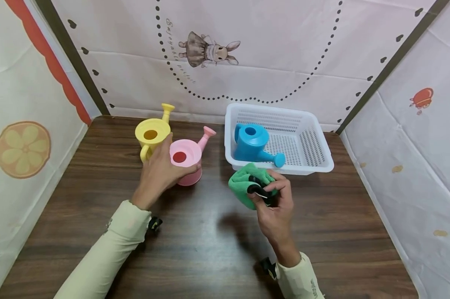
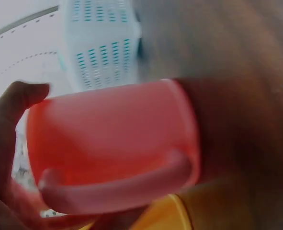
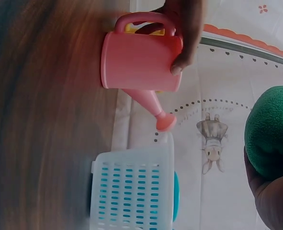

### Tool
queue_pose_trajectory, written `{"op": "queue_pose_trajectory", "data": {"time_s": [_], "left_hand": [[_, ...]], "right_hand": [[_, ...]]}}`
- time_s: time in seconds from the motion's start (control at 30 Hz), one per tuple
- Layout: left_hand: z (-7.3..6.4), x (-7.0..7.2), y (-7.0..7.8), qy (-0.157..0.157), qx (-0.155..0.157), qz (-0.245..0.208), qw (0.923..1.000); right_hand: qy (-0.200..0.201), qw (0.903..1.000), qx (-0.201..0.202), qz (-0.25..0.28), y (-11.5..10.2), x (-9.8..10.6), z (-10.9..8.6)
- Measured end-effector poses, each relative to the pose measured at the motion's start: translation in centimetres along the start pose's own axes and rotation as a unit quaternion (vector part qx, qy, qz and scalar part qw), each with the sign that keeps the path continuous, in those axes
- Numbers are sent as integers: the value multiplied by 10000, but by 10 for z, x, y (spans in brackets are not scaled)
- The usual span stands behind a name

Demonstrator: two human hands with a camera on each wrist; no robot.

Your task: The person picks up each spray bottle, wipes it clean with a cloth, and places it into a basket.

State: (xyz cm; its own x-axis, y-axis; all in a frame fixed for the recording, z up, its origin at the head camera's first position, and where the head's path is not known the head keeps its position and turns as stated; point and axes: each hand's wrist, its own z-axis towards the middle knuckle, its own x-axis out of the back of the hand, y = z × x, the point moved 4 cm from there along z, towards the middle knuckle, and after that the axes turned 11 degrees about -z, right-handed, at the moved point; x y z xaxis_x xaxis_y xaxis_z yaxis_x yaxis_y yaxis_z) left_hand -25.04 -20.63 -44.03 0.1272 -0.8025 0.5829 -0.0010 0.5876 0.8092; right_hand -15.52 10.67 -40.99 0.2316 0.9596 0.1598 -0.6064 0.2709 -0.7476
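Observation:
My left hand (image 1: 155, 174) grips the pink watering can (image 1: 189, 178) around its upper rim, thumb on one side and fingers on the other. The can stands upright on the table, its spout pointing to the back right; its handle (image 2: 117, 189) shows in the left wrist view. Close behind my left fingers stands a yellow watering can (image 1: 150, 124). My right hand (image 1: 279, 211) holds a bunched green cloth (image 1: 243, 185) above the table, in front of the basket. A black curved piece (image 1: 258, 190) shows at the cloth, its kind unclear.
A white perforated basket (image 1: 311, 166) stands at the back right. Inside it, at the left, sits a blue watering can (image 1: 251, 143). Printed cloth walls (image 1: 270, 54) enclose the brown wooden table (image 1: 206, 249) at the back and both sides.

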Motion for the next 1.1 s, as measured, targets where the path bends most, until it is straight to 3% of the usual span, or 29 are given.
{"op": "queue_pose_trajectory", "data": {"time_s": [0.13,0.23,0.37,0.47,0.63,0.7,0.87,1.0,1.1], "left_hand": [[-2,8,6,-362,151,-281,9988],[-11,10,10,-252,183,-848,9959],[-27,-1,16,-9,-172,-1717,9850],[-37,-14,23,-38,-557,-2546,9654],[-51,-34,38,-531,-1474,-3726,9147],[-55,-39,42,-602,-1852,-3781,9050],[-58,-40,41,-409,-2422,-3750,8939],[-58,-37,40,-361,-2597,-3866,8842],[-59,-32,39,-196,-2540,-3857,8868]], "right_hand": [[-4,10000,-40,-13,2,2,-2],[94,9999,-96,-35,4,3,-1],[260,9994,-168,-132,5,-2,7],[298,9994,12,-189,5,-13,16],[392,9970,580,-320,-1,-34,29],[405,9960,722,-338,-6,-41,29],[-31,9887,1438,-427,-25,-55,15],[-130,9820,1799,-568,-28,-56,15],[235,9833,1641,-756,-18,-47,25]]}}
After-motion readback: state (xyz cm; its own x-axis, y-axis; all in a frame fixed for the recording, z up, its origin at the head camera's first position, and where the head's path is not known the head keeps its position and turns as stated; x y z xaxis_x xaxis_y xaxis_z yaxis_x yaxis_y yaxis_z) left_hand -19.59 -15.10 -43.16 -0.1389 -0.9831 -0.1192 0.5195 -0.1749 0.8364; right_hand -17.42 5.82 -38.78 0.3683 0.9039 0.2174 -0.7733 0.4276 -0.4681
